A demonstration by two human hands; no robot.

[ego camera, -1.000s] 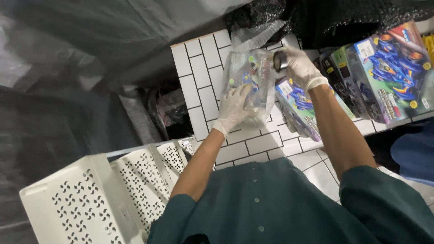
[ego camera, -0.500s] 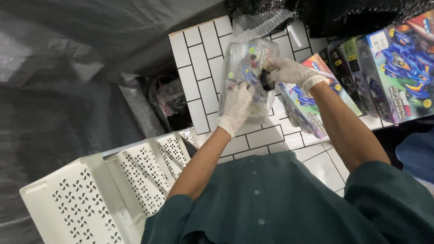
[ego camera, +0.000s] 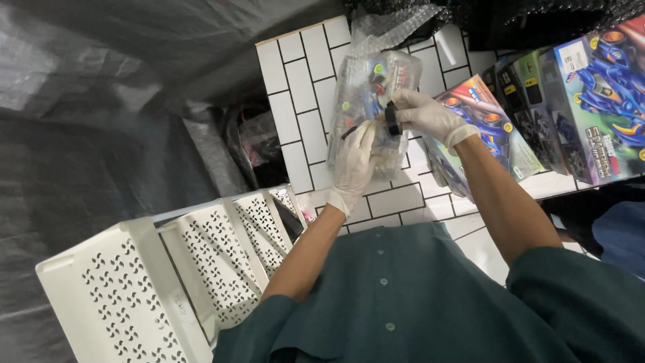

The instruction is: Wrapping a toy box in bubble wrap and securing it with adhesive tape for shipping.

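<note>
Both my hands wear white gloves over a white tiled table. A toy box wrapped in clear bubble wrap stands tilted on the tiles. My left hand presses flat against its near side, gripping it. My right hand holds a small black tape roll against the wrap's right side. A loose flap of bubble wrap sticks out past the far end of the parcel.
Colourful toy car boxes lie in a row right of the parcel. A white perforated plastic crate stands at my lower left. Dark plastic sheeting covers the left side, with bagged items in a gap beside the table.
My right hand brought the black tape roll down from the parcel's top right corner onto its side. My left hand slid slightly up the parcel.
</note>
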